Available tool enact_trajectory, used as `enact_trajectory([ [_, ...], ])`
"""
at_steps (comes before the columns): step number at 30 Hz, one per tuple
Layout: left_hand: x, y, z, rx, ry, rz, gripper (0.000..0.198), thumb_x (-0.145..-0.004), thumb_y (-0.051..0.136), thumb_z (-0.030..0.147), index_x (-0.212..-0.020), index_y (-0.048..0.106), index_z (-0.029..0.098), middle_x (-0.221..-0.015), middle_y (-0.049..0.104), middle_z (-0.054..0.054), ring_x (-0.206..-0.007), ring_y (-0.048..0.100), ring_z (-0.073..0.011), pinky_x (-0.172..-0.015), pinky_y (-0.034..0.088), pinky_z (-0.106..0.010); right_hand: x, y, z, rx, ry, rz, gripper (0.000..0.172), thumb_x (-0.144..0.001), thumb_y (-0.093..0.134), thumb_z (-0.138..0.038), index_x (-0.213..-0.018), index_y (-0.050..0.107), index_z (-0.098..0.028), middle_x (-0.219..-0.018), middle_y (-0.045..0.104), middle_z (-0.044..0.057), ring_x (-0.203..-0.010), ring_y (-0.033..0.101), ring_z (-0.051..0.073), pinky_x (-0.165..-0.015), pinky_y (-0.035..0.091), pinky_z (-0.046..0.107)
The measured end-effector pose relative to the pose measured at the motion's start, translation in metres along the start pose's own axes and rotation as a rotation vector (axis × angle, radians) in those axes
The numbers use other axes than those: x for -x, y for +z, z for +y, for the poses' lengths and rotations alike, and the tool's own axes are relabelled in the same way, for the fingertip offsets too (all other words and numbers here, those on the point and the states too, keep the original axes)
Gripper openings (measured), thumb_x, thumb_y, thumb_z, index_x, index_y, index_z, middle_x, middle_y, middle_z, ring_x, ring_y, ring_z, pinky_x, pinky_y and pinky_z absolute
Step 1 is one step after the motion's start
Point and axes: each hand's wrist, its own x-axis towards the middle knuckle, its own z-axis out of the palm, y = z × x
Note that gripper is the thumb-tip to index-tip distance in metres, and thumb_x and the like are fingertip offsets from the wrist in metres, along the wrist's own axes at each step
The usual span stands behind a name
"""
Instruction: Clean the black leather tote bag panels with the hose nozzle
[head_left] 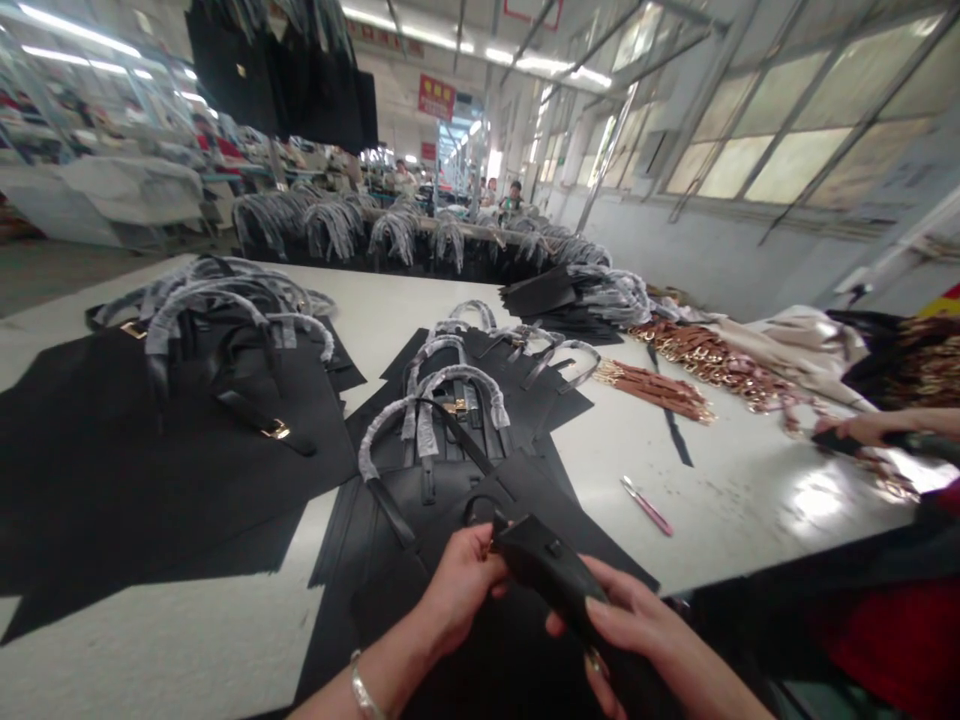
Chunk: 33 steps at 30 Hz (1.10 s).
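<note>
Both hands low at the table's near edge, working a black leather strap piece [551, 570] w/ a small tab on top. Left hand [457, 590] has fingers curled together, pinching the strap's near-left end; right hand [637, 625] has fingers closed around the lower end, thumb pressed on top. The piece hangs in the air just above the black bag panel [420, 500] w/ its wrapped handles [435, 400]. Risks as I judge them: the grip is only at the ends, so a twist could crease the leather or let the tab slip out of line. Pink snips [646, 506] lie on the white table [225, 640] well right, blades exposed, an elbow sweep could knock them. Co-worker's hand [862, 428] works far right, apart, no clash for now.
</note>
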Motion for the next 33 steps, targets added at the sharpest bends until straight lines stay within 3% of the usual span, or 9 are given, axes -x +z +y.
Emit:
enact_trajectory([
  [4, 0.004, 0.004, -0.007, -0.054, -0.049, -0.071, 0.027, -0.072, 0.07, 0.032, -0.087, 0.065, 0.011, -0.076, 0.064, -0.005, -0.058, 0.054, -0.01, -0.048, 0.026, -0.02, -0.017, 0.005, -0.001, -0.016, -0.106, 0.059, 0.049, -0.082, 0.065, -0.041, -0.125, 0.05, -0.021, -0.096, 0.068, 0.006, -0.044, 0.059, 0.007, -0.039, 0.044, 0.016],
  [6, 0.006, 0.004, -0.008, -0.014, -0.093, -0.035, 0.034, -0.072, 0.068, 0.033, -0.098, 0.064, 0.011, -0.08, 0.065, -0.006, -0.055, 0.05, -0.0084, -0.047, 0.024, -0.021, -0.022, 0.002, -0.005, 0.011, -0.146, 0.108, 0.049, -0.083, 0.064, -0.04, -0.126, 0.049, -0.022, -0.094, 0.067, 0.005, -0.045, 0.059, 0.007, -0.039, 0.045, 0.017],
  [10, 0.007, -0.002, -0.007, 0.179, -0.045, 0.087, 0.048, -0.079, 0.055, 0.042, -0.11, 0.061, 0.006, -0.072, 0.061, -0.006, -0.054, 0.039, -0.0093, -0.051, 0.027, -0.024, -0.015, -0.007, -0.005, 0.042, -0.109, 0.175, 0.058, -0.078, 0.068, -0.046, -0.129, 0.047, -0.025, -0.099, 0.067, 0.006, -0.044, 0.06, 0.009, -0.038, 0.044, 0.019],
  [15, 0.007, -0.009, -0.01, 0.465, -0.13, 0.057, 0.049, -0.084, 0.046, 0.039, -0.114, 0.061, 0.003, -0.07, 0.055, -0.005, -0.054, 0.035, -0.0093, -0.051, 0.025, -0.023, -0.003, -0.008, 0.01, 0.045, -0.059, 0.286, 0.065, -0.076, 0.07, -0.048, -0.131, 0.046, -0.025, -0.104, 0.068, 0.009, -0.045, 0.059, 0.009, -0.04, 0.044, 0.022],
  [22, 0.009, -0.005, -0.005, 0.6, -0.152, 0.051, 0.045, -0.081, 0.048, 0.031, -0.111, 0.062, 0.0, -0.066, 0.051, -0.004, -0.052, 0.032, -0.0085, -0.048, 0.022, -0.022, -0.002, -0.012, 0.023, 0.026, -0.048, 0.272, 0.077, -0.071, 0.074, -0.051, -0.136, 0.04, -0.028, -0.103, 0.068, 0.009, -0.044, 0.062, 0.012, -0.04, 0.045, 0.025],
  [28, 0.009, -0.003, -0.001, 0.574, -0.151, 0.082, 0.043, -0.081, 0.049, 0.033, -0.106, 0.064, 0.001, -0.063, 0.049, -0.002, -0.05, 0.03, -0.0078, -0.047, 0.021, -0.022, 0.005, -0.012, 0.028, 0.013, -0.067, 0.258, 0.084, -0.069, 0.075, -0.053, -0.14, 0.036, -0.029, -0.104, 0.067, 0.01, -0.045, 0.062, 0.013, -0.04, 0.046, 0.027],
  [33, 0.01, -0.004, -0.012, 0.26, -0.041, 0.175, 0.052, -0.082, 0.057, 0.052, -0.107, 0.062, 0.007, -0.065, 0.055, -0.002, -0.048, 0.035, -0.0069, -0.045, 0.022, -0.021, 0.005, -0.012, 0.036, 0.087, -0.065, 0.249, 0.089, -0.072, 0.072, -0.053, -0.144, 0.028, -0.027, -0.11, 0.064, 0.012, -0.048, 0.063, 0.013, -0.043, 0.048, 0.028],
])
